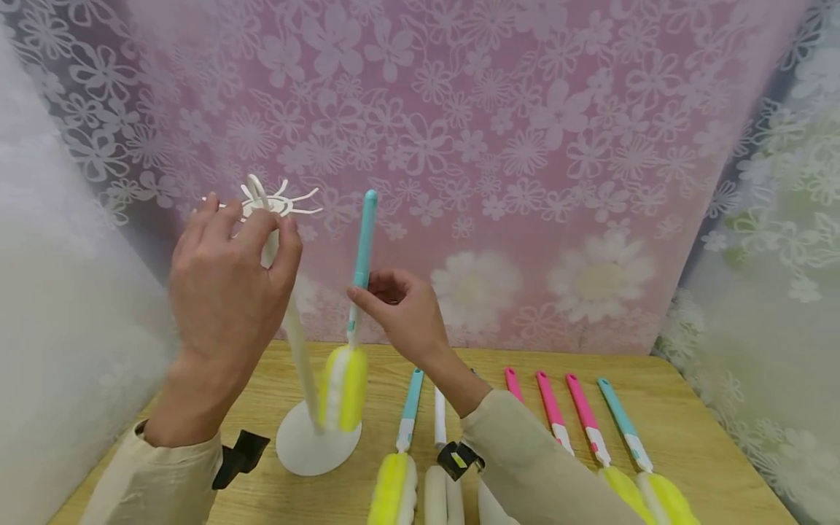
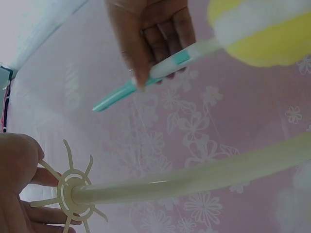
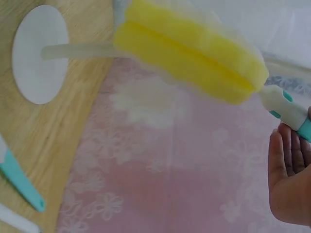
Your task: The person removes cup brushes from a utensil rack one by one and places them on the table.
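Observation:
A white rack stand (image 1: 298,350) rises from a round base (image 1: 308,445) to a ring of thin hooks (image 1: 278,204). My left hand (image 1: 230,270) holds the stand at its top, fingers around the hook ring (image 2: 73,194). Beside the pole, my right hand (image 1: 407,306) pinches a sponge bottle brush (image 1: 364,240) by its teal and white handle. The brush hangs sponge down, its yellow and white head (image 3: 194,53) near the pole. In the left wrist view the right hand (image 2: 155,34) has its thumb against the handle.
On the wooden table (image 1: 262,379) lie several more brushes: a teal-handled one (image 1: 410,408), a white-handled one (image 1: 440,423), pink-handled ones (image 1: 580,405) and another teal one (image 1: 620,412) at right. A pink floral curtain (image 1: 492,182) stands behind the table.

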`<action>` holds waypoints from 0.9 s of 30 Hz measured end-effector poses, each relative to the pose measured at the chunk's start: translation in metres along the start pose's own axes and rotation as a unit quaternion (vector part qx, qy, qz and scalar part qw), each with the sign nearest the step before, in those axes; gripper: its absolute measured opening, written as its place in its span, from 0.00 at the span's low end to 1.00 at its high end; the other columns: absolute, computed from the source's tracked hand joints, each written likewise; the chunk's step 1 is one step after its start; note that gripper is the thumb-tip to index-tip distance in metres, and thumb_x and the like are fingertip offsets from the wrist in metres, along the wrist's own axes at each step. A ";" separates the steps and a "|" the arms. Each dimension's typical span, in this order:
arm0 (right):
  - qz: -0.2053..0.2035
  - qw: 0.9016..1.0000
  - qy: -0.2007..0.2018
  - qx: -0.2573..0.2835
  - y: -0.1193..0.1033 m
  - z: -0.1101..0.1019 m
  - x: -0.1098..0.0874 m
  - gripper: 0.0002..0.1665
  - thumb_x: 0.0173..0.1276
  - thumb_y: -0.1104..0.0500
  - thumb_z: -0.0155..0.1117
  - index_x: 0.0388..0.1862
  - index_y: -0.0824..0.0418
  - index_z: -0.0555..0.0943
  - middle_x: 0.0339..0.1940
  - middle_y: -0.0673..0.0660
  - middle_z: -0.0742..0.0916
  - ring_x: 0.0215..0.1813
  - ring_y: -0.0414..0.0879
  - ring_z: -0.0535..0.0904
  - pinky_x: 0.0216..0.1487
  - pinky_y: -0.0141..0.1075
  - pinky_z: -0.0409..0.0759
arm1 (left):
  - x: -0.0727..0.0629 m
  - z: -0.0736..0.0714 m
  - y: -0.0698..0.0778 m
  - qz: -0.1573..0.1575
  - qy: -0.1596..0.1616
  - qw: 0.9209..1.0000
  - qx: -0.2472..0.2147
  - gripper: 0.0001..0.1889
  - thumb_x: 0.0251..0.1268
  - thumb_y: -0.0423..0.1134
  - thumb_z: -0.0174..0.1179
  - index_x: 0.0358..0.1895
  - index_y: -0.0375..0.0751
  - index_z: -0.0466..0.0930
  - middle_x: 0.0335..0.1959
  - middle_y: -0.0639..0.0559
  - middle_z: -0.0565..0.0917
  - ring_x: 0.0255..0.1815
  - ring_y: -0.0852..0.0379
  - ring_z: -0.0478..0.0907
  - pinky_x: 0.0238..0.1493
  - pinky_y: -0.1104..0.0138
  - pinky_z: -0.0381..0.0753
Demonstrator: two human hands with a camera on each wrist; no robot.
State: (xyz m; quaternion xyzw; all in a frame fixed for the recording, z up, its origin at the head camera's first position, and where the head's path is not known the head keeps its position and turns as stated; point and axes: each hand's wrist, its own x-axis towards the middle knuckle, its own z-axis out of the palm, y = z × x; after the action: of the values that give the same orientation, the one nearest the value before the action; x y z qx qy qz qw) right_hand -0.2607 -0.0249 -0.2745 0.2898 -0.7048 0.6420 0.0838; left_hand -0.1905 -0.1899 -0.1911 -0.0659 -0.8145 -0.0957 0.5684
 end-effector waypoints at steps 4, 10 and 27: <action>0.074 0.997 -0.007 -0.002 0.021 0.000 -0.005 0.16 0.62 0.52 0.69 0.42 0.62 0.82 0.36 0.54 0.85 0.38 0.44 0.83 0.42 0.37 0.82 | -0.001 -0.002 -0.002 -0.007 -0.020 1.000 0.006 0.19 0.70 0.45 0.49 0.36 0.31 0.82 0.41 0.31 0.82 0.55 0.33 0.75 0.67 0.53 0.63; 0.166 0.986 -0.020 0.004 0.058 0.006 -0.016 0.18 0.61 0.51 0.70 0.39 0.65 0.81 0.33 0.57 0.84 0.35 0.48 0.83 0.38 0.37 0.83 | -0.001 -0.002 -0.003 -0.007 -0.020 1.000 0.004 0.19 0.70 0.45 0.49 0.36 0.31 0.82 0.41 0.31 0.82 0.55 0.33 0.75 0.67 0.54 0.62; 0.278 0.947 -0.108 -0.119 0.126 0.020 -0.040 0.19 0.59 0.55 0.71 0.22 0.70 0.81 0.19 0.61 0.85 0.26 0.55 0.85 0.31 0.43 0.84 | -0.001 -0.001 -0.001 -0.012 -0.006 1.000 -0.003 0.18 0.69 0.46 0.50 0.36 0.33 0.82 0.42 0.32 0.82 0.57 0.34 0.74 0.65 0.52 0.64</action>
State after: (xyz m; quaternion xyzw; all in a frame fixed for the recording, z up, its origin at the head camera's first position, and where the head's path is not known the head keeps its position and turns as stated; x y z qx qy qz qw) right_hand -0.2876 -0.0305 -0.4053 0.1379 -0.8335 0.5163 -0.1404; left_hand -0.1898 -0.1907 -0.1915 -0.0580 -0.8186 -0.1045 0.5618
